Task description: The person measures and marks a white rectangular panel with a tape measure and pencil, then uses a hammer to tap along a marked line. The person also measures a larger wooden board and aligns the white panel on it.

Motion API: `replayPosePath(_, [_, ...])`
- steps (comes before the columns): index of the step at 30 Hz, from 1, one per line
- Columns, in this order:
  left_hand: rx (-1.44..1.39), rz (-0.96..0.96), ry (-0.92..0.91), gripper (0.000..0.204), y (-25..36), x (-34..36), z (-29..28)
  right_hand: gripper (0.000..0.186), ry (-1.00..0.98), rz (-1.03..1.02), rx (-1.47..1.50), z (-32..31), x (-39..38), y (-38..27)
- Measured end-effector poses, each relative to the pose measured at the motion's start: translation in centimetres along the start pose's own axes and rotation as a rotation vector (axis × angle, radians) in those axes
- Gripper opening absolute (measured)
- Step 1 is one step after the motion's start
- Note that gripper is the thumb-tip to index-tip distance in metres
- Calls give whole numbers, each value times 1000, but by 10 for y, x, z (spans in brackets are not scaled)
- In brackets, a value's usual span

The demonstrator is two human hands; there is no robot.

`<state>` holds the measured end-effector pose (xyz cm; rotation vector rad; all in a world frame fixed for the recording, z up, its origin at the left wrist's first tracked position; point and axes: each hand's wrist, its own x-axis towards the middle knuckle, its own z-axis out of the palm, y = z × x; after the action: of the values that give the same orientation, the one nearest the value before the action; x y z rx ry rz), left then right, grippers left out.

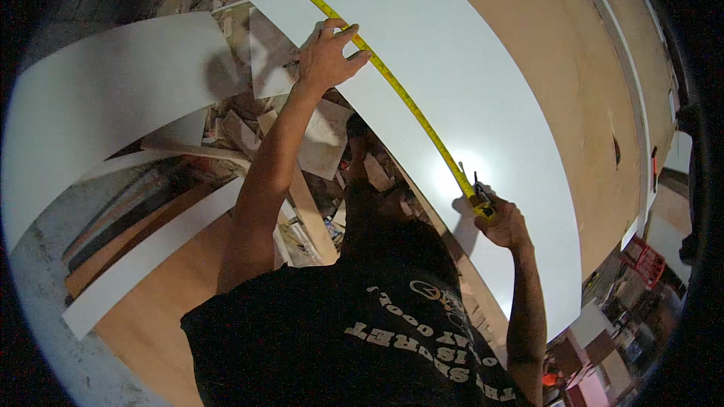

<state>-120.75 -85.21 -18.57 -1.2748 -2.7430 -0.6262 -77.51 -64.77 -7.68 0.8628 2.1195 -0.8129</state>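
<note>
Tape measure (411, 102): yellow blade drawn out and lying aslant across a long white panel (483, 83), from near the panel's far upper-left edge down to its case (485, 209) at the right. My right hand (505, 221) is closed around that case, over the panel. Thin dark items stick up beside its fingers — I cannot tell what they are. My left hand (329, 59) is at the panel's near edge, thumb and forefinger spread, fingertips on the blade; it grips nothing that I can make out.

Beyond the panel, on its right side, lies a broad brown board (554, 45). To my left stands a separate white sheet (113, 98), with wood offcuts (320, 136) littered between it and the panel. I wear a black shirt (302, 332) with pale print. Far right — a red crate (645, 262) among mixed clutter.
</note>
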Motion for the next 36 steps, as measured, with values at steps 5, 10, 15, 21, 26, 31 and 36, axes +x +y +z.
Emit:
replayPosePath(5, [-144, 67, -49, 51, 27, -15, 0, 66, -9, 66, -50, 2, -12, 14])
replayPosePath(10, [-159, 81, -75, 54, 41, -21, -3, 64, 39, 61, -44, 3, -15, 13])
replayPosePath(15, [-107, 95, -114, 58, 40, -18, -5, 61, 112, 103, -103, 8, -21, 8])
replayPosePath(21, [-104, 75, -197, 53, 43, -12, -7, 55, 273, 14, -47, 24, -36, 11])
replayPosePath(26, [-207, 153, -281, 39, 42, -7, -11, 50, 338, 107, -49, 37, -41, 13])
replayPosePath(31, [-167, 250, -440, 37, 36, 12, -16, 44, 371, 53, -116, 37, -39, 8])
replayPosePath(36, [-196, 356, -415, 39, 32, 25, -22, 44, 376, 86, -156, 29, -37, -4])
